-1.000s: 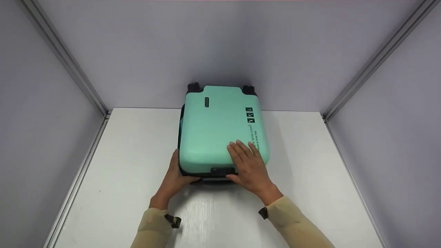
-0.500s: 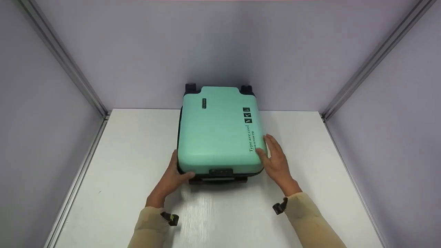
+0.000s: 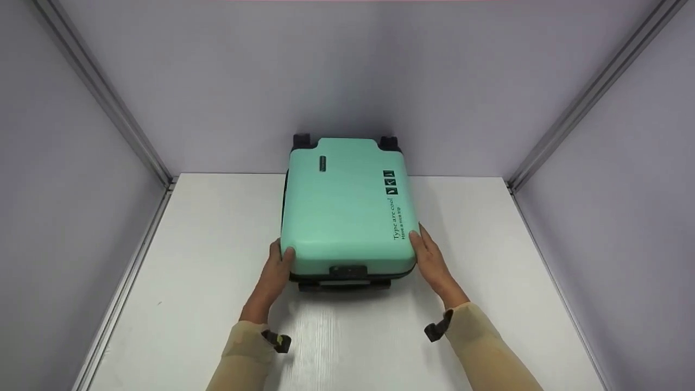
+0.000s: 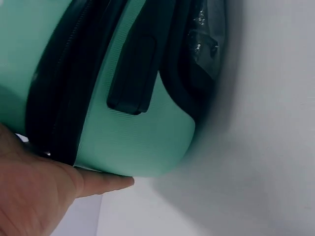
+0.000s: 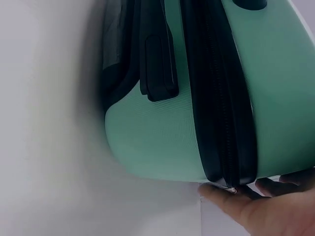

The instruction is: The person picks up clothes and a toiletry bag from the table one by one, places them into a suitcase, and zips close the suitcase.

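I see a mint-green suitcase [image 3: 345, 214] lying flat on the white table [image 3: 217, 222], its wheel end near the back wall [image 3: 244, 81]; whether the wheels [image 3: 302, 142] touch it, I can't tell. On my side, the near end carries a lock [image 3: 348, 272], with a black handle [image 4: 135, 73] below. In my wrist views, a dark zip band [image 5: 224, 98] divides the shell halves. The left hand [image 3: 274, 276] rests at the near left corner, thumb on the lid, fingers fairly straight along the side. The right hand [image 3: 433, 265] mirrors it on the right, fingers extended against the side, thumb on the lid beside printed lettering [image 3: 398, 220]. Beige sleeves [image 3: 239, 350] cover both forearms.
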The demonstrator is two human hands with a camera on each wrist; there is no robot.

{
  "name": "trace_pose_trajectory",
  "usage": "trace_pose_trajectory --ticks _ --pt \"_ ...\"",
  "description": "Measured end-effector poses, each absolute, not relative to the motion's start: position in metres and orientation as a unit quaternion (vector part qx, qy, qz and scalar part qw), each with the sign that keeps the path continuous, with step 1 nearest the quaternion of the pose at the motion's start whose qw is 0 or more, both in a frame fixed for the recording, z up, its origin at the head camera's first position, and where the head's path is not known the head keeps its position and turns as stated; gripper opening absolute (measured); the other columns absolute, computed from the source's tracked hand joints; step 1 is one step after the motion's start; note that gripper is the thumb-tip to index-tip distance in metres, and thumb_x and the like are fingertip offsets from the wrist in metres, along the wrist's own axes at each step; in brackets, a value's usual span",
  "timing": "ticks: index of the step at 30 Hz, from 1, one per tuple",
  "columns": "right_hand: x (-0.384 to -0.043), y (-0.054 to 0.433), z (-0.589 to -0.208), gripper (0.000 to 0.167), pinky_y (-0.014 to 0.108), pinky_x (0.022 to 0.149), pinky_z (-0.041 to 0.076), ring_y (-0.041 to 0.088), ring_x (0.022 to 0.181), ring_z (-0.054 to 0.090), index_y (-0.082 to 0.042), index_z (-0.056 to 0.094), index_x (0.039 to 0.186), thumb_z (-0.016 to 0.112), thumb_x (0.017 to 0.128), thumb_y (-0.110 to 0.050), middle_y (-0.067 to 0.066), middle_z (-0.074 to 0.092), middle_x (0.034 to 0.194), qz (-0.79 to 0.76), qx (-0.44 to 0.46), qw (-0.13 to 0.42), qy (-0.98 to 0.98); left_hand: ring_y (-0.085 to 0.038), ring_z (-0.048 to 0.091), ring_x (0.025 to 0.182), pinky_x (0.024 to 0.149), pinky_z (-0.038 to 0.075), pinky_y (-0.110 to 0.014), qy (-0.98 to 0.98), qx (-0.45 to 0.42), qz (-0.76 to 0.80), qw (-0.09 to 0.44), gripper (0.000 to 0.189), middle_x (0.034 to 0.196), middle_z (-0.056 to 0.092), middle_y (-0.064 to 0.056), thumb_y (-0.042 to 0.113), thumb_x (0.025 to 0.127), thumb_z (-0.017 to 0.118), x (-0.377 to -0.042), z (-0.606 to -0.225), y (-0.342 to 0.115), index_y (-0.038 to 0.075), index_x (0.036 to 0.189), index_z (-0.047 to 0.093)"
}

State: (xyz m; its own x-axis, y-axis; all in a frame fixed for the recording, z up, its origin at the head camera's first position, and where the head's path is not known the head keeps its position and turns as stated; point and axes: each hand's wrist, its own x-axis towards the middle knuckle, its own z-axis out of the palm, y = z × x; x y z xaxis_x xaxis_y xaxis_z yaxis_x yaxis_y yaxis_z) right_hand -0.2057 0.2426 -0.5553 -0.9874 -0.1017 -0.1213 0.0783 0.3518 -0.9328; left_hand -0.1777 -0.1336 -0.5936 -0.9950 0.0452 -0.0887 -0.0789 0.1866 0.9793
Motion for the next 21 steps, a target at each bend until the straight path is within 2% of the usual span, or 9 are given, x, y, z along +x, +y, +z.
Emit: trace_pose_trajectory --ticks 3,10,21 --pt "-0.205 0.240 -0.553 0.084 0.054 0.132 0.009 0.026 0.165 0.005 -0.023 0.010 0.172 0.031 0.106 -0.072 0.001 0.011 0.179 -0.554 0.000 0.086 0.828 -0.042 0.037 0.149 0.124 0.024 -0.062 0.747 -0.029 0.663 0.041 0.092 0.158 0.038 -0.026 0.073 0.103 0.033 -0.177 -0.594 -0.134 0.008 0.166 0.016" --pt "-0.202 0.246 -0.552 0.078 0.057 0.130 0.016 0.030 0.164 0.013 -0.025 0.014 0.172 0.029 0.108 -0.069 0.004 0.018 0.177 -0.521 -0.002 0.065 0.851 -0.038 0.043 0.137 0.119 0.029 -0.058 0.722 -0.043 0.689 0.039 0.081 0.150 0.042 -0.024 0.064 0.102 0.042 -0.178 -0.594 -0.126 0.011 0.160 0.024" --pt "-0.209 0.260 -0.557 0.082 0.058 0.129 0.020 0.032 0.163 0.018 -0.021 0.016 0.171 0.029 0.107 -0.071 0.008 0.022 0.176 -0.518 0.018 0.045 0.854 -0.036 0.046 0.136 0.118 0.032 -0.059 0.729 -0.051 0.681 0.055 0.086 0.152 0.043 -0.024 0.065 0.102 0.041 -0.189 -0.594 -0.107 0.012 0.165 0.016"
